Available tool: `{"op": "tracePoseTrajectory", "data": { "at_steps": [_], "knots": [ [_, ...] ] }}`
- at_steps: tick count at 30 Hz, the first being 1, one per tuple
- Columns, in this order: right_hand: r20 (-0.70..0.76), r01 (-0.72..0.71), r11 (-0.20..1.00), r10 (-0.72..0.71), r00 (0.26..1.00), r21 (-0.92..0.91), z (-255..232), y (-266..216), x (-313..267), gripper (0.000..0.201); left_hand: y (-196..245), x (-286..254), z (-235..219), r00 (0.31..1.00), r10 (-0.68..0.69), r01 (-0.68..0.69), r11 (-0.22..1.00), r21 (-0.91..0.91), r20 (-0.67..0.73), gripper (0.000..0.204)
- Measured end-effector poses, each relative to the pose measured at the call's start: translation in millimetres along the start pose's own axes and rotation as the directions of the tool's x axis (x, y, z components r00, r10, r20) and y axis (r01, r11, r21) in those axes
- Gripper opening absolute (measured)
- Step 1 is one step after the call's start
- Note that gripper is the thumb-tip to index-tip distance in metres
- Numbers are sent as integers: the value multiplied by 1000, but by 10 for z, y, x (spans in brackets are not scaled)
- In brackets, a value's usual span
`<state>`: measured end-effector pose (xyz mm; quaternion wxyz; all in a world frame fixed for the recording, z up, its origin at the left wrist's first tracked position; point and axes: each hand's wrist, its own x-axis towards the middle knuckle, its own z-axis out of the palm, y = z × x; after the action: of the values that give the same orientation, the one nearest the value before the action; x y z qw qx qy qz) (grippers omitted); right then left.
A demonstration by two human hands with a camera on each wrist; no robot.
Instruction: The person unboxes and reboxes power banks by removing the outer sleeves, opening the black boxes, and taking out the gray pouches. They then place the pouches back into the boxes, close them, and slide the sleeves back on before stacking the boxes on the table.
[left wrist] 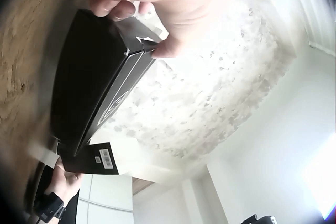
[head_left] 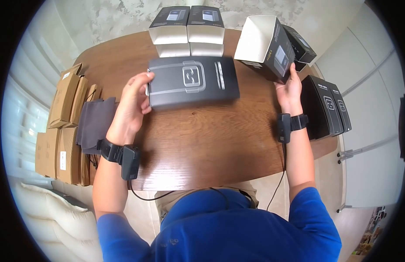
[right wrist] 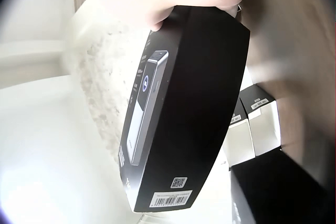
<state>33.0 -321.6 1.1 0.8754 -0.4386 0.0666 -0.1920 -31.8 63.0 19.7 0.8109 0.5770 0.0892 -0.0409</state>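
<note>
My left hand [head_left: 133, 92] grips the left end of a flat black box [head_left: 172, 83] with a line drawing and white lettering on its top. The box is held over the middle of the table, thumb on its near corner. In the left wrist view the same black box [left wrist: 86, 77] shows its dark side, fingers behind its end. My right hand [head_left: 291, 89] holds a hollow black box cover [head_left: 280, 54] by its lower end, its white inside facing left. In the right wrist view the cover [right wrist: 202, 113] shows a device picture, a barcode and a QR code.
Black covers with white insides [head_left: 169, 35] stand stacked at the table's back. Another black box [head_left: 300, 43] lies behind the held cover. Black boxes [head_left: 320, 107] stand at the right edge. Brown cartons [head_left: 63, 100] and a dark grey cloth [head_left: 95, 124] sit at the left.
</note>
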Motion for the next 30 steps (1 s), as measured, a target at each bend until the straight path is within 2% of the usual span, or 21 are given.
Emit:
{"op": "tracePoseTrajectory", "data": {
  "at_steps": [1,3,4,5,7,9,11,12,13,15,17,19,20,21,23,24,25,27,28,29,30],
  "knots": [
    [16,-23,1000,23,1000,21,12,12,-21,34,15,-46,40,1000,-1,1,1000,7,11,46],
    [54,-54,999,53,997,10,38,29,-66,33,71,-142,145,986,-98,74,983,170,138,50],
    [64,-70,998,70,995,-6,37,47,-77,33,77,-111,131,950,-161,112,976,188,267,47],
    [74,-86,996,87,993,-22,38,68,-83,33,78,-113,137,947,-165,112,974,198,275,47],
    [160,-82,995,89,983,-48,50,89,-118,33,114,-189,175,900,-289,152,910,385,328,44],
    [144,-93,994,101,984,-61,79,104,-140,33,18,-114,93,905,-278,114,888,445,323,42],
    [145,-97,994,102,984,-41,108,101,-174,30,23,-86,89,932,-243,27,784,620,267,43],
    [154,-105,994,108,982,-26,126,108,-190,26,18,-102,122,948,-154,-52,786,616,277,39],
    [155,-104,994,106,982,-22,140,122,-205,26,-20,-81,131,949,-152,-54,784,618,276,39],
    [235,-50,997,63,970,-62,173,160,-249,26,-130,-20,123,933,200,-335,786,520,299,36],
    [260,-29,997,47,965,-70,265,164,-355,25,-119,-57,175,941,202,-319,794,518,270,34],
    [334,58,975,17,942,-214,311,185,-433,24,-158,-125,256,822,489,-558,594,579,291,40],
    [328,112,962,-25,944,-250,391,183,-503,24,-129,-185,304,793,520,-592,538,599,317,48],
    [325,110,963,-25,945,-247,411,186,-541,24,-125,-205,333,794,517,-592,536,602,319,48],
    [418,166,931,-17,908,-324,423,197,-581,24,-117,-224,364,587,700,-741,263,618,407,43],
    [444,155,927,15,896,-343,420,207,-587,24,-102,-239,359,541,722,-754,190,629,431,36],
    [444,153,927,16,896,-342,416,219,-590,24,-107,-229,333,542,721,-753,190,630,431,36],
    [504,185,914,24,863,-360,410,244,-594,23,-121,-204,260,613,676,-757,357,547,409,29],
    [506,183,915,27,862,-360,414,251,-600,23,-96,-236,277,682,628,-707,431,561,376,23],
    [518,215,905,7,855,-367,422,255,-609,23,-123,-249,304,683,629,-705,431,563,373,23],
    [530,248,894,-13,848,-373,429,256,-621,22,-164,-256,338,792,536,-606,634,480,293,22]
  ]
}}
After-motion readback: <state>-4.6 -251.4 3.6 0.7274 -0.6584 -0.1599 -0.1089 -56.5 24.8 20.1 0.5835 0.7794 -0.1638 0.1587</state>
